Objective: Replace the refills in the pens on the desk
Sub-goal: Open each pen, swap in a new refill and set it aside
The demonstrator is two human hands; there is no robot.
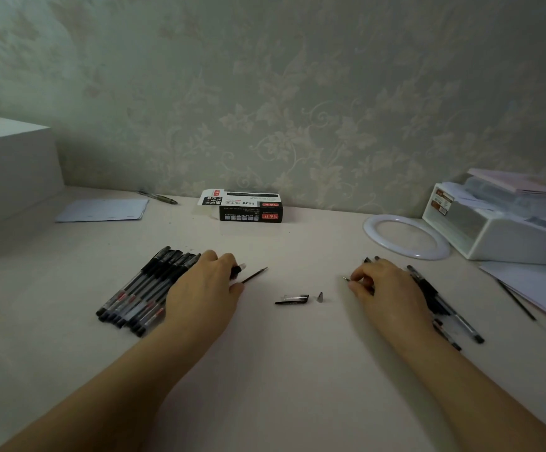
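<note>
A row of several capped black pens lies on the desk at the left. My left hand rests beside them, gripping an open pen barrel, and a thin refill sticks out from under its thumb. My right hand pinches a thin refill by its tip end, over a second heap of pens. Between the hands lie a black pen cap and a small metal cone tip.
A black refill box stands open near the wall. A white ring and a white organiser sit at the right, with papers and a loose refill. A white box, paper sheet and pen are at the left.
</note>
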